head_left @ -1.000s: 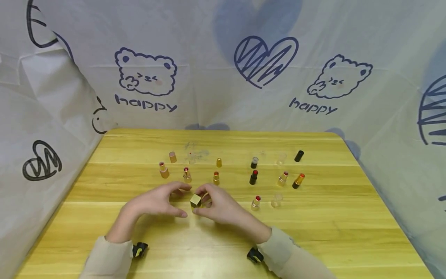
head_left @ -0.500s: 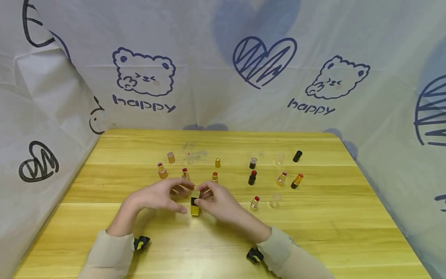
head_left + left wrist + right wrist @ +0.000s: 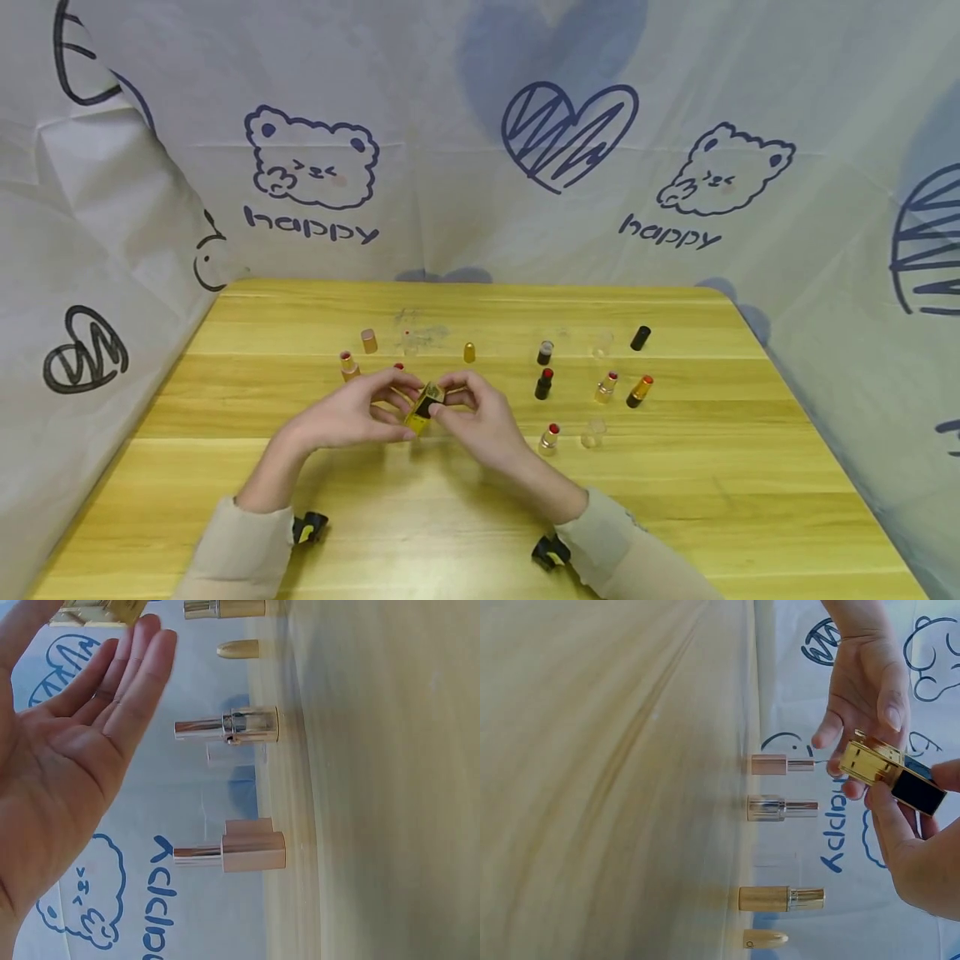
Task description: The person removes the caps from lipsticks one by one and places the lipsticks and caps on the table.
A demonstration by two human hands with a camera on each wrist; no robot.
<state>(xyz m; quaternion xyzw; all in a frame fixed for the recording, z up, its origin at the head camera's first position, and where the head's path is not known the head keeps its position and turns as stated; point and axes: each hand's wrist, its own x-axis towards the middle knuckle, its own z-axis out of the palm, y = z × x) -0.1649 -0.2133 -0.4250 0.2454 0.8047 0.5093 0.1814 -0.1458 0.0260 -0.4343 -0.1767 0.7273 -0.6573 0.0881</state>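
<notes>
Both hands meet over table centre, raised off the wood. Right hand [image 3: 480, 417] pinches the square gold-and-black lipstick [image 3: 424, 405] between thumb and fingers, black section toward the palm, gold end pointing at the other hand. Left hand [image 3: 352, 417]: fingers mostly straight, tips touching the gold end; wrist view shows an open palm, no closed grip. Lipstick is tilted and held clear of the table [image 3: 675, 500], prob. so both ends stay accessible.

Ref. landmark = held lipstick. Just behind it: partly hidden uncapped tubes. Further behind: bullet-shaped gold cap [image 3: 469, 352]. Behind-left: pink-gold tube [image 3: 348, 365], its pink cap [image 3: 368, 340] beyond. Right: black tube w/ red tip [image 3: 543, 383], gold tube [image 3: 550, 438] nearer the person, clear cap [image 3: 592, 432] beside it. Far right: orange-tipped tube [image 3: 640, 390], black cap [image 3: 640, 337]. Tubes sit in rows w/ caps apart, likely for pairing.
</notes>
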